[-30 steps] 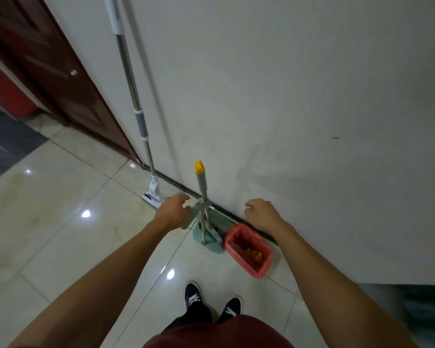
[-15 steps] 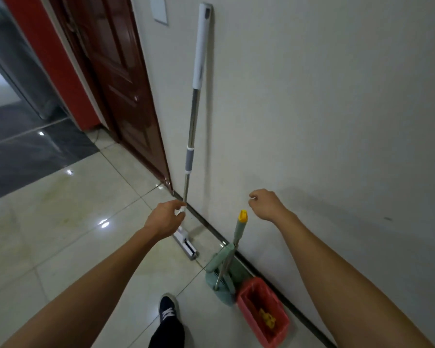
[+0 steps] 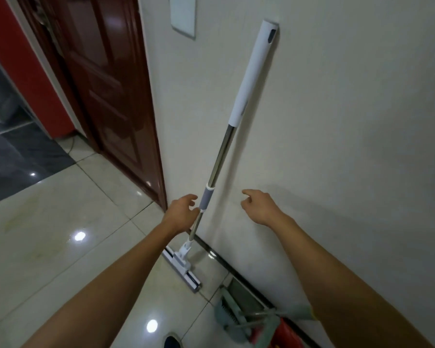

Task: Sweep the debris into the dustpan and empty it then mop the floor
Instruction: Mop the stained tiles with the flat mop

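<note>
Mop (image 3: 236, 116) leans on wall (image 3: 337, 121), head on floor at 6 o'clock. Left hand (image 3: 181, 213) at grey collar, fingers loosely curled, not yet wrapped. Right hand (image 3: 259, 207) at 3 o'clock, relaxed, empty. Grip below collar, steady top before lifting.

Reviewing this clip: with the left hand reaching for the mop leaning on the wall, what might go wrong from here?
1. The mop only leans against the wall; the left hand is beside the pole, fingers not closed round it, so a nudge may slide it sideways.
2. A falling pole might strike the door.
3. The broom and dustpan lie near the feet, a likely trip hazard.
</note>
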### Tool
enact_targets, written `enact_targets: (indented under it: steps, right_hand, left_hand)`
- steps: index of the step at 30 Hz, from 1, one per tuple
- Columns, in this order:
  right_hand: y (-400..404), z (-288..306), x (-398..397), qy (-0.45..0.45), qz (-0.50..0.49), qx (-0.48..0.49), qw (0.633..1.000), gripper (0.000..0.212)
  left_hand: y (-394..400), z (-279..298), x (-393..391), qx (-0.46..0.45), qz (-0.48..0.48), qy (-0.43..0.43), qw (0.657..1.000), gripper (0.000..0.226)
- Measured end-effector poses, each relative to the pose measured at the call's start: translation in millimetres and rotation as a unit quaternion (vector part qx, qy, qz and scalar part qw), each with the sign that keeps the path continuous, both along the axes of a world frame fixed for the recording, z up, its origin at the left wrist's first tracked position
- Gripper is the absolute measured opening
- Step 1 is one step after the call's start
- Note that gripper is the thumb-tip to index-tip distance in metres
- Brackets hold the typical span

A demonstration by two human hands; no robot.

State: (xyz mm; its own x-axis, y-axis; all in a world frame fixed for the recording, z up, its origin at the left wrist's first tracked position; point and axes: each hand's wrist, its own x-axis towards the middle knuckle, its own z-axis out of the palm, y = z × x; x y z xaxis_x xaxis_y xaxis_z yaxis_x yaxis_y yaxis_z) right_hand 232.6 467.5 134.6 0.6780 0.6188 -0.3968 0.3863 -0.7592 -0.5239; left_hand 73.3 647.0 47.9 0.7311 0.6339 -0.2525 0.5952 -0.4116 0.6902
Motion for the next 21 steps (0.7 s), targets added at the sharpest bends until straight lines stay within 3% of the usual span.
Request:
enact_targets:
  steps: [7,10,15,21]
  right_hand:
    - [77,20,27,0.0,-0.086,0.096,0.992,0.046]
    - [99,27,29,0.007,-0.105,0.136,0.985,0.043]
    - [105,33,21,-0.011,-0.122,0.196,0.973,0.019]
    - [78,36,-33,-0.029,-0.103,0.221,0.969,0.012]
  left_hand:
    - [54,-1,94,-0.053,-0.044,-0.043,0.997,0.059]
    - [56,-8,110,-0.059,-0.057,-0.047,0.996,0.051]
    - [49,-13,101,-0.044,-0.066,-0.065,0.995,0.034]
    - [19,-17,41,-0.059,-0.047,-0.081,0.994,0.03]
